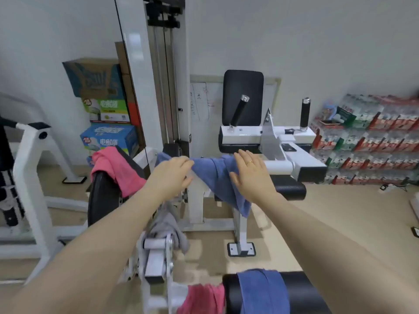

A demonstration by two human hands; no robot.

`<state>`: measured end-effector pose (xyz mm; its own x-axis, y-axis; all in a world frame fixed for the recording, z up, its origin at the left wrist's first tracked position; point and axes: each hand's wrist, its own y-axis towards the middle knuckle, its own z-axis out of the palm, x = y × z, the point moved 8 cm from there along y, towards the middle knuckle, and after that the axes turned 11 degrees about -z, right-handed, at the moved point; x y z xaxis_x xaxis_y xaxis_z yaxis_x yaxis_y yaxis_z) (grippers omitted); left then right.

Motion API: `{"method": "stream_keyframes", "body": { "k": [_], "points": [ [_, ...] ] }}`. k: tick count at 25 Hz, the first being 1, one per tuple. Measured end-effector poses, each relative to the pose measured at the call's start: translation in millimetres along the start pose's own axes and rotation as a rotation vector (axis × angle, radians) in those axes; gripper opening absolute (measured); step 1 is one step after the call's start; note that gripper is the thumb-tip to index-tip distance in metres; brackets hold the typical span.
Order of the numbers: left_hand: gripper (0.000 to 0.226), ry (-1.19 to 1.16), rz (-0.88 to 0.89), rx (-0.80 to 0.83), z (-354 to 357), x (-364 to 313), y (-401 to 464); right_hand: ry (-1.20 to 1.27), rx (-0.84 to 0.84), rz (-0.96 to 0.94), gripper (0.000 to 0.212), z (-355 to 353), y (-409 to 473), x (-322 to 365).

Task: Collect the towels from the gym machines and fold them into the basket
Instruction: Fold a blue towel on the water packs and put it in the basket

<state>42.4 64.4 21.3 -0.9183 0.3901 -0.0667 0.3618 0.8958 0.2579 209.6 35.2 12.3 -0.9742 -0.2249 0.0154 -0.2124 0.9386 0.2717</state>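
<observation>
- Nearest item: blue towel on the roller pad (pixel 264 291), draped over a black padded roller (pixel 301 293) at the bottom edge; a pink towel by the roller (pixel 201 298) hangs just to its left. Both untouched.
- Grey towel (pixel 170 232): bunched on the white machine linkage below the left forearm; limp, hanging in folds.
- Blue towel in hand (pixel 217 177): stretched across the white machine arm in mid-frame, one end trailing down to the right. Judged light, soft and floppy, non-slip terry; it should lift with little effort and will sag wherever unsupported. Best taken at the two upper corners or edges so it hangs flat for folding.
- Left hand (pixel 170 175): grip closed, fingers curled round the towel's left end.
- Right hand (pixel 251 175): fingers straight and spread, palm laid flat on the towel's right part; a ring on one finger; nothing pinched.
- Pink towel on the seat pad (pixel 115 168): draped over a black pad at left, well apart from the hands.
- Basket: not in view.
- Writing: stacked cartons (pixel 106 114) behind the machine carry Chinese characters, seemingly "电饭煲", the last character unclear; a round badge beside them is too small to read. A whiteboard (pixel 201 100) bears faint, illegible handwriting.
- Bottled-water packs (pixel 371 141) stacked along the right wall; labels red and green, text unreadable.
</observation>
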Motion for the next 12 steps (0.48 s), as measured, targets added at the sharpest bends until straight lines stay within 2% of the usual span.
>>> {"method": "stream_keyframes", "body": {
  "k": [5, 10, 12],
  "points": [
    [0.049, -0.008, 0.134, 0.044, 16, 10, 31, -0.035, 0.062, 0.209, 0.054, 33, 36, -8],
    [0.048, -0.113, 0.186, -0.017, 10, 4, 45, -0.104, 0.091, 0.103, 0.025, 22, 48, -14],
    [0.053, -0.184, 0.212, -0.033, 0, -4, 51, 0.045, 0.018, 0.129, 0.02, 18, 48, -21]
  ]
}}
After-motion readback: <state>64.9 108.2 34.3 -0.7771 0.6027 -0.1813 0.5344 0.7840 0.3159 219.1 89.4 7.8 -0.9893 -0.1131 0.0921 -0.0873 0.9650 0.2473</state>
